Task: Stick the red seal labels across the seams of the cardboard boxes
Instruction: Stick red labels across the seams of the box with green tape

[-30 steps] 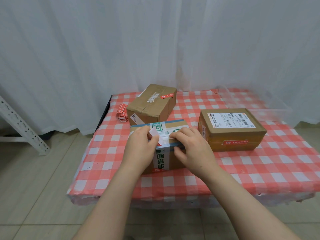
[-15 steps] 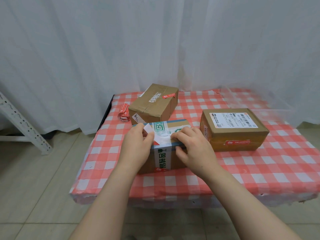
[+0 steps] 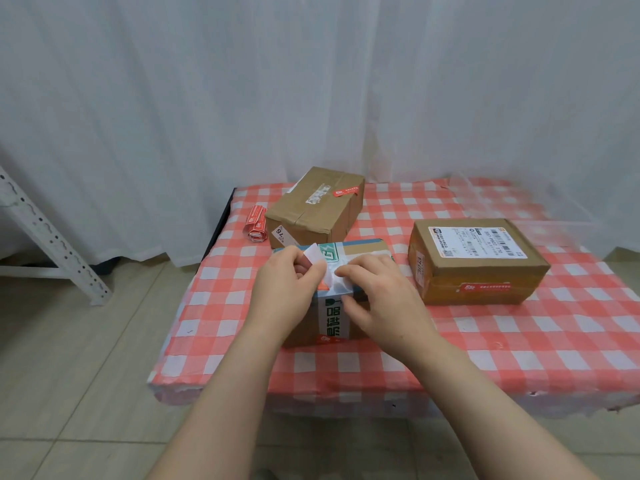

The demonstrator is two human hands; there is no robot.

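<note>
The nearest cardboard box point(image 3: 367, 249), wrapped in green-printed white tape, sits at the table's front middle. My left hand point(image 3: 284, 289) pinches a red seal label with white backing paper point(image 3: 317, 259) above the box's top front edge. My right hand point(image 3: 377, 292) pinches the label's other end and rests on the box top. A second box point(image 3: 317, 207) behind carries a red label point(image 3: 345, 191) on its top. The third box point(image 3: 476, 261) at the right has a red label point(image 3: 485, 287) across its front seam.
A roll of red seal labels point(image 3: 255, 224) lies at the table's back left. The low table wears a red-and-white checked cloth point(image 3: 519, 341). A clear plastic bin point(image 3: 519, 206) stands at the back right. White curtains hang behind; a white metal rack leg point(image 3: 45, 233) stands at left.
The white backing paper has been peeled further up and to the left by my left hand. My right hand stayed on the box top.
</note>
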